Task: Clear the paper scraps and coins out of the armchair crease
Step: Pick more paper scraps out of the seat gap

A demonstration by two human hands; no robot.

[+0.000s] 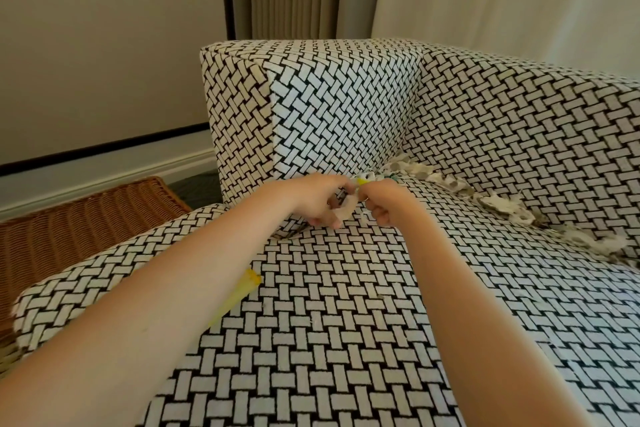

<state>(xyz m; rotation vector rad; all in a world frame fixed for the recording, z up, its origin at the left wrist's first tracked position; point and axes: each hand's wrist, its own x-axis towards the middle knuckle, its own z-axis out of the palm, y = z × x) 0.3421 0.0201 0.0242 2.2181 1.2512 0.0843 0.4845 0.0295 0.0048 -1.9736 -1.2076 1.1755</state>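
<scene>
An armchair (346, 305) in black-and-white woven pattern fills the view. Torn paper scraps (498, 203) lie along the crease between seat and backrest, from the left corner towards the right. My left hand (317, 199) and my right hand (384, 203) meet at the left end of the crease, near the armrest. Both pinch a small bunch of pale and yellow paper scraps (360, 181) between them. No coins show clearly. A yellow paper strip (239, 295) lies on the seat, partly hidden under my left forearm.
A brown wicker basket (79, 232) stands on the floor to the left of the armchair. The armrest (311, 107) rises just behind my hands. Wall, skirting board and curtains stand behind.
</scene>
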